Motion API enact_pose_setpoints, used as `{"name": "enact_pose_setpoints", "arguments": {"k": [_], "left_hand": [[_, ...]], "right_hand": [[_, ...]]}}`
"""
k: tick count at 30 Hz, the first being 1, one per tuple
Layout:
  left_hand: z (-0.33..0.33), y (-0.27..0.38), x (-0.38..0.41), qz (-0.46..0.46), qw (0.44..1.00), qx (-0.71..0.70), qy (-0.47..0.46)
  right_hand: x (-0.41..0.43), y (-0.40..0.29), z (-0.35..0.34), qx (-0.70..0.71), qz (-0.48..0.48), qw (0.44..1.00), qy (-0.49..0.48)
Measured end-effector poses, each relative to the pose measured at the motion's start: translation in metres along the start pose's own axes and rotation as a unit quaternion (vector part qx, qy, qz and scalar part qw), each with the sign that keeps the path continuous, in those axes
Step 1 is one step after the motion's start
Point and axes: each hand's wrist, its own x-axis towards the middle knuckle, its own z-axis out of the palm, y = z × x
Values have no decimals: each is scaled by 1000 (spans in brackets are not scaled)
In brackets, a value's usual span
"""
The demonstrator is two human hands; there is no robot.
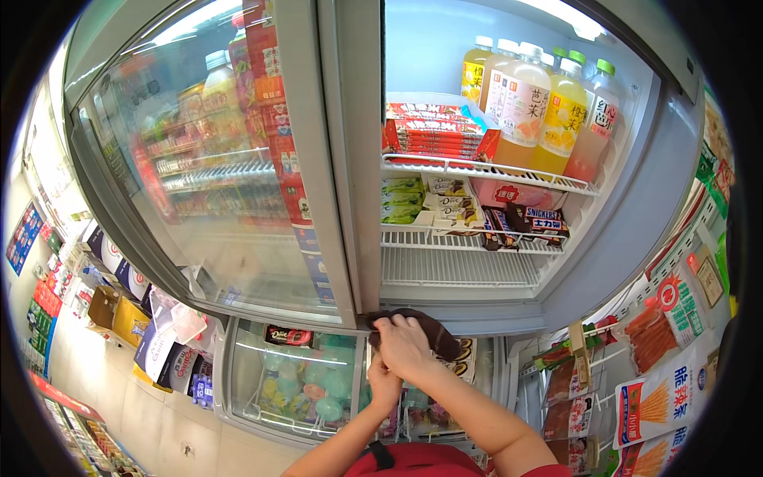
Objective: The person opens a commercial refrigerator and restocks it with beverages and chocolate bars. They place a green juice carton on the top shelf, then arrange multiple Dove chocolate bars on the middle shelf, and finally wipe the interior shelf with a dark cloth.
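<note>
At the lower sill [495, 321] of an upright display fridge, my right hand [405, 346] presses on a dark brown cloth [438, 334]. My left hand [384, 381] is just below, touching the right one; its fingers are partly hidden, and whether it grips the cloth's edge cannot be told. The fridge's right side stands uncovered, with its glass door [226, 238] at the left. On the upper wire shelf [495, 169] are bottled drinks [518, 101] and a box of red-wrapped bars [438, 134]. Dove chocolate [456, 206] and Snickers bars [539, 220] lie on the shelf under it.
A low glass-topped chest [298, 375] with packed goods is directly under my hands. Hanging snack packs [656, 387] crowd the right side. Stacked cartons [173, 358] and purple-wrapped bottles [202, 390] stand on the tiled floor [173, 429] at left.
</note>
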Motion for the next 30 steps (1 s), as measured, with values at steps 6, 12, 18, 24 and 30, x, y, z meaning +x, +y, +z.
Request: {"name": "enact_pose_setpoints", "arguments": {"k": [6,12,18,24,30], "left_hand": [[7,4,-3,13,999,-35,14],[4,4,2,34,998,-59,-16],[11,25,4,-27,996,-79,-17],[9,66,36,-4,995,-96,25],[4,54,44,145,973,169,61]], "right_hand": [[7,-2,9,20,8,999,-33],[-6,3,-14,1,45,999,-26],[5,24,-8,212,137,964,83],[6,37,-18,265,113,951,116],[5,37,0,80,3,994,78]]}}
